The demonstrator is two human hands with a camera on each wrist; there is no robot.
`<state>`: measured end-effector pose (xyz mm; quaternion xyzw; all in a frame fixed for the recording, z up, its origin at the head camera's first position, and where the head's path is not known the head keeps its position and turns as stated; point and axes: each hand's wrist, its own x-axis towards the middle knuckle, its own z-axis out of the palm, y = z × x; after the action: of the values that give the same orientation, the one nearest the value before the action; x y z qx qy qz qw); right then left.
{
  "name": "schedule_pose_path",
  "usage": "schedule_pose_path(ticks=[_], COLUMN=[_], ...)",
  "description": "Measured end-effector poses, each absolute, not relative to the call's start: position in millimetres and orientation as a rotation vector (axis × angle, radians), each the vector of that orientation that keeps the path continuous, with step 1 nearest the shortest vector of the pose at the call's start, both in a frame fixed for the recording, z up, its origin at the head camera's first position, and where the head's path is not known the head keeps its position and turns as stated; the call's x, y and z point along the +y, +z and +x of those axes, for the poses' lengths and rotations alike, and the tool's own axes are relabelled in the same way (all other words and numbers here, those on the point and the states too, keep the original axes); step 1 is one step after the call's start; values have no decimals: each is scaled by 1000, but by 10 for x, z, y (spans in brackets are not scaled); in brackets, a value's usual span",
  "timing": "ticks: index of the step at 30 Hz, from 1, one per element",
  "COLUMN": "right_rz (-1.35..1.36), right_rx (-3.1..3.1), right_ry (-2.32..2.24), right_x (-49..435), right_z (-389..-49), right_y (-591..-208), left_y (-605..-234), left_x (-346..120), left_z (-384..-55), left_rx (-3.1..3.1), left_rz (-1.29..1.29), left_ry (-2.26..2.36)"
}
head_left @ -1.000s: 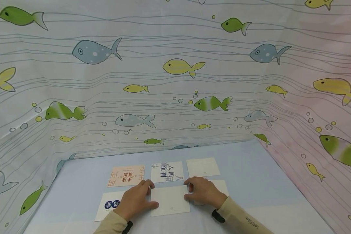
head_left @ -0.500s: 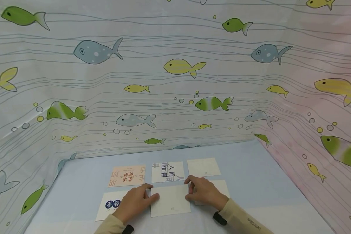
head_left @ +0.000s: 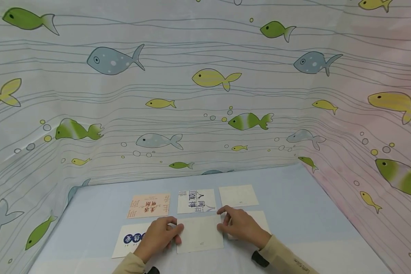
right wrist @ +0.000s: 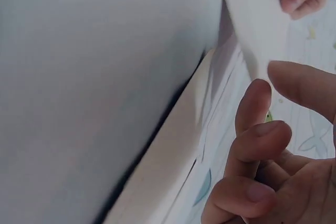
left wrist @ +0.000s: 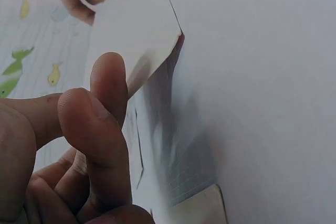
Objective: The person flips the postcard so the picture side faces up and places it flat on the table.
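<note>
A blank cream card (head_left: 200, 233) lies between my hands, in the front row of cards. My left hand (head_left: 158, 235) holds its left edge, thumb and fingertips close together there. At the opposite edge, my right hand (head_left: 242, 227) has bent fingers, with index finger and thumb at the card's side. In the left wrist view the card (left wrist: 137, 22) shows a shadow under its edge, and the left thumb (left wrist: 86, 116) stands in front. From the right wrist, the card (right wrist: 254, 22) narrows toward the right fingertips. The left palm is hidden in the head view.
Behind stand an orange printed card (head_left: 148, 205), a card with dark lettering (head_left: 196, 201) and a blank card (head_left: 238, 195). A card with blue circles (head_left: 130, 239) is partly under my left hand; another blank card (head_left: 257, 220) is partly behind my right. Fish-printed cloth (head_left: 205, 114) surrounds the table.
My left thumb has moved up and back toward the card's left edge, and the left hand's fingers have drawn closer together. My right hand has shifted slightly right. The card has barely moved.
</note>
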<state>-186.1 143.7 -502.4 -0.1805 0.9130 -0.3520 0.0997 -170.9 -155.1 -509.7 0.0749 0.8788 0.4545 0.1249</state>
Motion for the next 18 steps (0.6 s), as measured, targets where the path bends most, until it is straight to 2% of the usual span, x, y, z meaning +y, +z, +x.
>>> schedule_pose_path(ticks=[12,18], right_rz=[-513,-515], right_rx=[2582,2617], right_ry=[-1187,-1191], right_x=[1504,1500], right_z=[-1903,-1901], right_y=[-5128,-5098], left_y=[-5095,-5054], left_x=[-1510,-1491], left_z=[-1707,-1702], left_rx=[2607,2583], left_rz=[221,104], left_ry=[1356,1413])
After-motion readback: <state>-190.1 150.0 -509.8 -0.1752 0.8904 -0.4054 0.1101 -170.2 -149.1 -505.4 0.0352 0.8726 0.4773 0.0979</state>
